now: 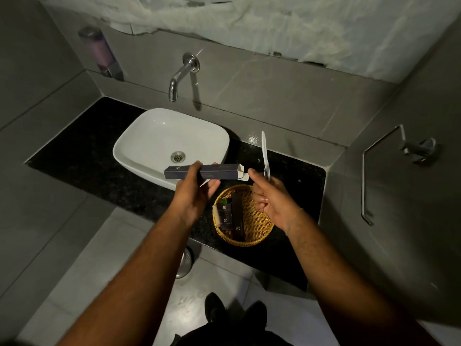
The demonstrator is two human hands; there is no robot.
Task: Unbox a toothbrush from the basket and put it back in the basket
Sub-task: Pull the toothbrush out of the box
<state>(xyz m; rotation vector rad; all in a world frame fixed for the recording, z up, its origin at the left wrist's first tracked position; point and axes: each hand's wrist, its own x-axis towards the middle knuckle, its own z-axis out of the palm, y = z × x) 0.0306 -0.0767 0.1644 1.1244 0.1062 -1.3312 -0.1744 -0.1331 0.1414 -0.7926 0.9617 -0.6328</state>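
- The white toothbrush [265, 153] is out of its box, standing up in the right hand [270, 199], whose fingers are closed around its bottom end
- The left hand [193, 189] pinches the open dark box [203, 171] flat, out of the way
- Both are above the basket [259, 222] on the table [104, 156], so dropping it in looks easy

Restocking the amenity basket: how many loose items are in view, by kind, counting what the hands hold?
Dark boxes: 3, one in the left hand, two in the basket
White toothbrush: 1, in the right hand
Small dark bottles: 2
Total: 6
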